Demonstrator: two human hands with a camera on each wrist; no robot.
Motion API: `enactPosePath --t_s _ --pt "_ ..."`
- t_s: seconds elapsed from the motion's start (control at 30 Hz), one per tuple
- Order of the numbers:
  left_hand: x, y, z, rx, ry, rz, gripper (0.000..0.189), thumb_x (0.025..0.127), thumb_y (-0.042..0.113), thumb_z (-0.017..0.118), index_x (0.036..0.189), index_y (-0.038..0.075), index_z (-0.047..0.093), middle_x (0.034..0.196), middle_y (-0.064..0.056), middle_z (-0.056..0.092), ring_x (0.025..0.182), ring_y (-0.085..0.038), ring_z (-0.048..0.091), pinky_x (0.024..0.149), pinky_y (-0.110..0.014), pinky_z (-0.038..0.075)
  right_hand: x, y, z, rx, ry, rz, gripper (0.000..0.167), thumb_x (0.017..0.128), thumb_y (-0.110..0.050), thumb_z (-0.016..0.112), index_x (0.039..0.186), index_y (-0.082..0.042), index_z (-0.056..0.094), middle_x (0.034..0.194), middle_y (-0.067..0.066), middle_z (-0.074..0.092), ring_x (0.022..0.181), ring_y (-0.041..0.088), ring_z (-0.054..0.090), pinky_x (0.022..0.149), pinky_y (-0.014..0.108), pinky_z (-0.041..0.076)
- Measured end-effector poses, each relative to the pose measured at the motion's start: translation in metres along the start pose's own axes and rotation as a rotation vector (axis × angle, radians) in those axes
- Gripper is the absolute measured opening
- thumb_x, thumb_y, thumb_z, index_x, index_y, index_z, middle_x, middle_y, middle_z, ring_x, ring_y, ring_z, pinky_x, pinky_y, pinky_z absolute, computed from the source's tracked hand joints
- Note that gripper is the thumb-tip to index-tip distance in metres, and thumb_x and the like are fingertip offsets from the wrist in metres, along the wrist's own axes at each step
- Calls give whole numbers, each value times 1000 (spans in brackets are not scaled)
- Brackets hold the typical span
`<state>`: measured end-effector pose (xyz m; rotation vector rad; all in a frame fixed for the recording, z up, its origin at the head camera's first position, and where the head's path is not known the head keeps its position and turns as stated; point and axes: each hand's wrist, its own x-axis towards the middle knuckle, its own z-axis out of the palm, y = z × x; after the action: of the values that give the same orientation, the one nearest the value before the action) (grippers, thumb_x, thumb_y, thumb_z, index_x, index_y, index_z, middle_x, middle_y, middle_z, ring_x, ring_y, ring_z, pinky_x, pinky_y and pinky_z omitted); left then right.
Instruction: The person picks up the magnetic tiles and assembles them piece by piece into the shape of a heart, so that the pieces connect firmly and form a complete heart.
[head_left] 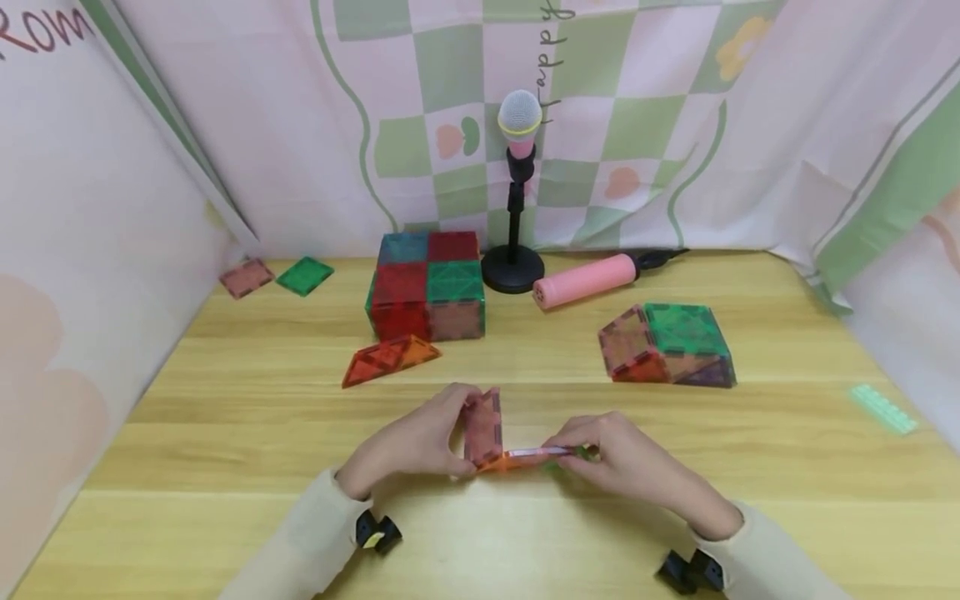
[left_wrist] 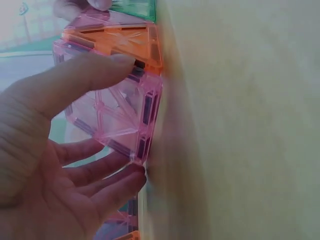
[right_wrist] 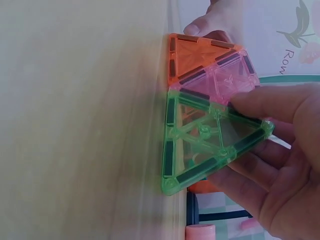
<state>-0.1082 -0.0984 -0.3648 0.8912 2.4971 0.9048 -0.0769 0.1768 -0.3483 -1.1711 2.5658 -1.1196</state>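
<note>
My left hand (head_left: 420, 437) grips a clear pink square magnetic tile (left_wrist: 117, 112) that stands on edge, thumb on one side and fingers on the opposite side. Joined to that square is an orange triangular magnetic tile (right_wrist: 197, 56). Beside the orange one sits a pink triangular magnetic tile (right_wrist: 225, 80), edge to edge with it. My right hand (head_left: 626, 458) pinches a green triangular magnetic tile (right_wrist: 205, 132) at the row's right end, its thumb by the seam with the pink triangle. Part of the green tile is hidden by fingers in the head view.
Behind the hands stand a tile cube (head_left: 401, 285) and, to the right, a lower tile block (head_left: 686, 329). Red-orange tiles (head_left: 390, 358) lean before the cube. A microphone (head_left: 520, 117) on a stand, a pink handle (head_left: 588, 282), loose pink (head_left: 246, 278) and green (head_left: 305, 275) tiles lie around.
</note>
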Motion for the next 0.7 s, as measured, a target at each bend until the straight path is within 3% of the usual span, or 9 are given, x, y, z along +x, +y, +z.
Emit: enactPosePath --t_s 0.43,0.57,0.7 --pt "-7 -3 2 10 9 -19 85 72 27 83 138 5 36 132 -7 45 119 -18 48 103 -36 42 2 -4 2 -56 -66 -16 20 83 -5 70 100 -13 75 90 -2 73 77 -2 61 58 18 46" --pt "-10 -5 1 -1 26 -31 84 72 28 84 137 5 37 131 -7 45 118 -18 49 102 -37 43 6 -7 -3 -54 -135 -10 18 87 -11 69 104 -13 74 94 -3 72 79 -2 61 62 19 49" --pt "-10 -5 0 -5 28 -14 83 72 28 84 136 5 37 131 -7 46 117 -18 49 102 -37 43 19 -11 -16 -70 -216 24 23 92 -24 63 109 -11 71 102 -1 71 90 7 65 73 26 54"
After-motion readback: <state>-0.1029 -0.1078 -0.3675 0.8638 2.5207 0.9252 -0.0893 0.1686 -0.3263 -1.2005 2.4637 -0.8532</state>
